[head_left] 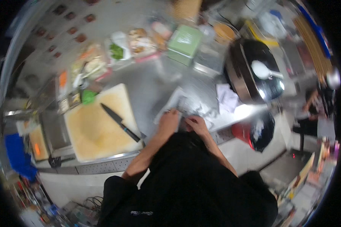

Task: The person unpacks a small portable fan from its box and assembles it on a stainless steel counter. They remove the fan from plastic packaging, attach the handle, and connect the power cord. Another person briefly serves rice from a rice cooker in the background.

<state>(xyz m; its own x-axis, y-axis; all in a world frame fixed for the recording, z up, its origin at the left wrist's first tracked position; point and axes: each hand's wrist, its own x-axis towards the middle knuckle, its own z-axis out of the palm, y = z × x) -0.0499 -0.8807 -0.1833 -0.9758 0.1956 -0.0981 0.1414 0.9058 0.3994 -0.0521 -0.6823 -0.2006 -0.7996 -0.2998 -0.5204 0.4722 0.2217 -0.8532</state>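
My left hand [168, 120] is closed at the near edge of the steel counter, its fingers bent down at a pale sheet [171, 104] lying there. Close beside it on the right, my right hand [195, 123] has its fingers bent together near my dark clothing. Crumpled, shiny, whitish material [206, 112] lies just beyond the right hand. Blur hides what either set of fingertips holds. To the left, a dark-bladed knife [115, 117] rests on a large pale cutting board [87, 138], its handle toward me.
A dark rice cooker [250, 72] with a white paddle [261, 70] on its lid stands at the right. Behind are a green box [184, 42] and several food trays [143, 43]. Folded white papers [227, 99] lie right. A red bin [243, 132] with a black liner stands below.
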